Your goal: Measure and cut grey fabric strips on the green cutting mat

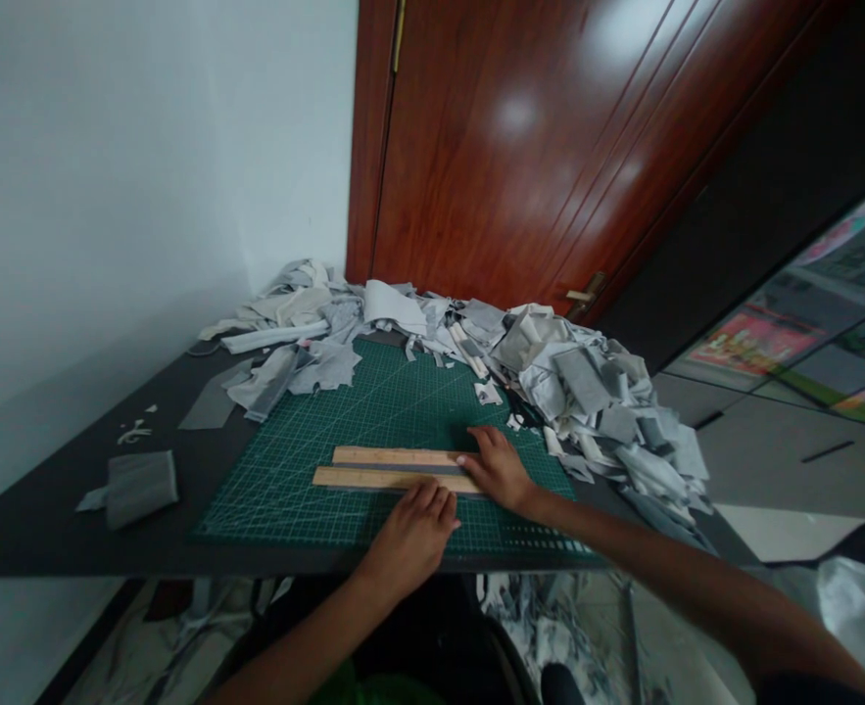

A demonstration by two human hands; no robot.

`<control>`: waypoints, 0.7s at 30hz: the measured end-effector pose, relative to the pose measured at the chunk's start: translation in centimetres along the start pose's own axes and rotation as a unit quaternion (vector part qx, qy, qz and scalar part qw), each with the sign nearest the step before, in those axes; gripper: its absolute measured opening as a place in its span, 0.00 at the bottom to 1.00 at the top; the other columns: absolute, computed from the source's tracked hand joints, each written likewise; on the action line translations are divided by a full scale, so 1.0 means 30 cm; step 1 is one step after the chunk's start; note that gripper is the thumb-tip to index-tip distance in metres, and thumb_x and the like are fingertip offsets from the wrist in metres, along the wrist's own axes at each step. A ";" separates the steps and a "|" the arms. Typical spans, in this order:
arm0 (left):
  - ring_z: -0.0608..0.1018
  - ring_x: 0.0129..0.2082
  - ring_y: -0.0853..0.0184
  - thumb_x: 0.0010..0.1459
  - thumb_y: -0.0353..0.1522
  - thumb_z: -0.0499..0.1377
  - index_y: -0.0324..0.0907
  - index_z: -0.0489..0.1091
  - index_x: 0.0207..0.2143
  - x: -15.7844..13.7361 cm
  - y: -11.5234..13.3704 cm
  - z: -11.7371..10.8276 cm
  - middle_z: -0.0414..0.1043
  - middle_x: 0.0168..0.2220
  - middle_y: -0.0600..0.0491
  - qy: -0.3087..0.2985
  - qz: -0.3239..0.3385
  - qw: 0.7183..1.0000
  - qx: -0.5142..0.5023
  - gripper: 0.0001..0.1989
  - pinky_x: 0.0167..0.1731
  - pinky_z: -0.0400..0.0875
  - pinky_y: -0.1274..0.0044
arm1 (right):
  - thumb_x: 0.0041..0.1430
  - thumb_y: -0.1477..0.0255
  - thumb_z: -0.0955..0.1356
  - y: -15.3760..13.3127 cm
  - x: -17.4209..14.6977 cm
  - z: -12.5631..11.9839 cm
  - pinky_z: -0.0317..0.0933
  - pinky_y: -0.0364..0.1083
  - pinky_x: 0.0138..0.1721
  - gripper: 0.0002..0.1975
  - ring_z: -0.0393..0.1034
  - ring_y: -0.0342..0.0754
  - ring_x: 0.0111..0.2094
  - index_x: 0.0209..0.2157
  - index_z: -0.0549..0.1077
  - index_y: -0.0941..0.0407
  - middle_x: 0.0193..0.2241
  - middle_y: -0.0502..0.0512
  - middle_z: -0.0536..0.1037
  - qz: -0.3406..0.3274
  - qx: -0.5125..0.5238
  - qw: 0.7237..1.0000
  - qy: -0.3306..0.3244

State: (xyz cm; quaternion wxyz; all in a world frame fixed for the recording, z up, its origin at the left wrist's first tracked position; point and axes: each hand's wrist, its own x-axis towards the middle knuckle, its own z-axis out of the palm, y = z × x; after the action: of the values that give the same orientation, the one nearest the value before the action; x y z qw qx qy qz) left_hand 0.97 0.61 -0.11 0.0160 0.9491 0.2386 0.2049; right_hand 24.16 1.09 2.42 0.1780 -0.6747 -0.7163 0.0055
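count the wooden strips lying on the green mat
2. The farther strip lies by the right hand, the nearer strip by the left hand, both on the green mat. Any under the scraps would be hidden.

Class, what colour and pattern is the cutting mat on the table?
The cutting mat is green with pale grid lines, in the head view.

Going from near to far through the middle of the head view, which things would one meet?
Left hand, nearer wooden ruler, farther wooden ruler, white cloth scrap, reddish-brown door.
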 end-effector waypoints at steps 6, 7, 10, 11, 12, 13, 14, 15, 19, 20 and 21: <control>0.73 0.60 0.55 0.73 0.33 0.51 0.36 0.70 0.59 -0.008 0.005 0.007 0.75 0.56 0.41 0.003 -0.014 1.000 -0.010 0.18 0.62 0.63 0.63 | 0.65 0.55 0.70 -0.013 -0.034 -0.002 0.61 0.61 0.61 0.25 0.64 0.63 0.61 0.57 0.73 0.54 0.60 0.67 0.69 -0.122 -0.006 0.992 -0.031; 0.74 0.59 0.55 0.73 0.34 0.52 0.37 0.71 0.59 -0.006 0.004 0.005 0.75 0.56 0.42 0.000 -0.023 1.000 -0.018 0.17 0.61 0.64 0.63 | 0.66 0.56 0.69 -0.008 -0.030 0.001 0.61 0.59 0.60 0.22 0.65 0.62 0.60 0.56 0.75 0.53 0.60 0.66 0.70 -0.110 -0.013 0.993 -0.036; 0.73 0.58 0.55 0.72 0.35 0.54 0.38 0.70 0.58 0.003 0.003 -0.013 0.75 0.56 0.44 -0.017 -0.046 0.998 -0.045 0.17 0.60 0.65 0.63 | 0.67 0.57 0.69 0.010 0.015 0.014 0.62 0.57 0.57 0.20 0.67 0.60 0.57 0.53 0.76 0.53 0.56 0.64 0.73 -0.038 -0.034 0.998 -0.032; 0.73 0.57 0.55 0.72 0.36 0.54 0.39 0.70 0.59 0.006 0.003 -0.021 0.75 0.56 0.44 -0.024 -0.050 0.997 -0.051 0.18 0.60 0.65 0.63 | 0.67 0.57 0.68 0.016 0.038 0.019 0.63 0.57 0.56 0.19 0.68 0.60 0.55 0.52 0.76 0.53 0.54 0.64 0.75 -0.017 -0.040 0.999 -0.029; 0.72 0.57 0.54 0.72 0.36 0.54 0.39 0.70 0.59 0.008 0.003 -0.028 0.75 0.56 0.45 -0.030 -0.051 0.997 -0.055 0.18 0.60 0.64 0.62 | 0.68 0.57 0.68 0.020 0.064 0.025 0.63 0.57 0.55 0.18 0.69 0.60 0.54 0.51 0.76 0.53 0.52 0.63 0.76 0.001 -0.045 0.999 -0.024; 0.72 0.58 0.54 0.72 0.36 0.54 0.39 0.70 0.59 0.009 0.003 -0.034 0.74 0.56 0.45 -0.033 -0.053 0.996 -0.056 0.18 0.60 0.64 0.62 | 0.68 0.57 0.67 0.024 0.090 0.030 0.63 0.57 0.54 0.17 0.69 0.61 0.53 0.50 0.76 0.53 0.50 0.63 0.77 0.020 -0.048 0.999 -0.015; 0.72 0.58 0.55 0.72 0.36 0.54 0.39 0.69 0.60 0.009 0.003 -0.039 0.74 0.57 0.45 -0.036 -0.055 0.996 -0.056 0.19 0.60 0.64 0.62 | 0.69 0.58 0.67 0.027 0.115 0.036 0.63 0.57 0.53 0.17 0.69 0.61 0.52 0.51 0.76 0.54 0.49 0.64 0.77 0.042 -0.053 0.998 -0.005; 0.72 0.58 0.55 0.71 0.36 0.55 0.39 0.69 0.60 0.009 0.003 -0.041 0.74 0.57 0.45 -0.037 -0.059 0.996 -0.055 0.19 0.60 0.64 0.63 | 0.70 0.59 0.66 0.028 0.138 0.042 0.63 0.57 0.53 0.17 0.69 0.62 0.52 0.52 0.75 0.55 0.49 0.65 0.76 0.065 -0.058 0.996 0.007; 0.73 0.54 0.52 0.69 0.37 0.58 0.38 0.72 0.58 0.007 -0.001 -0.039 0.75 0.53 0.44 -0.017 -0.096 0.995 -0.034 0.19 0.57 0.65 0.61 | 0.72 0.59 0.63 0.038 0.194 0.061 0.61 0.57 0.56 0.21 0.68 0.61 0.56 0.59 0.70 0.57 0.55 0.68 0.73 0.124 -0.075 0.988 0.046; 0.73 0.53 0.52 0.69 0.37 0.58 0.38 0.73 0.56 0.009 -0.004 -0.038 0.75 0.51 0.44 -0.007 -0.105 0.994 -0.027 0.18 0.56 0.66 0.61 | 0.73 0.59 0.61 0.047 0.201 0.063 0.61 0.57 0.57 0.22 0.67 0.60 0.58 0.60 0.69 0.57 0.56 0.68 0.72 0.132 -0.079 0.987 0.051; 0.73 0.52 0.52 0.68 0.36 0.58 0.39 0.75 0.54 0.012 -0.009 -0.040 0.76 0.49 0.44 0.003 -0.117 0.993 -0.019 0.16 0.54 0.67 0.61 | 0.74 0.60 0.60 0.060 0.205 0.061 0.60 0.57 0.58 0.22 0.66 0.59 0.59 0.60 0.68 0.56 0.58 0.67 0.71 0.140 -0.085 0.985 0.055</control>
State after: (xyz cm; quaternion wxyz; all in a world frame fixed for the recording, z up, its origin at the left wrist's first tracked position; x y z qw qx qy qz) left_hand 0.68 0.92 1.09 0.0569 0.9136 0.3443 0.2085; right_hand 25.27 7.64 1.79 0.1566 -0.7800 -0.6021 -0.0675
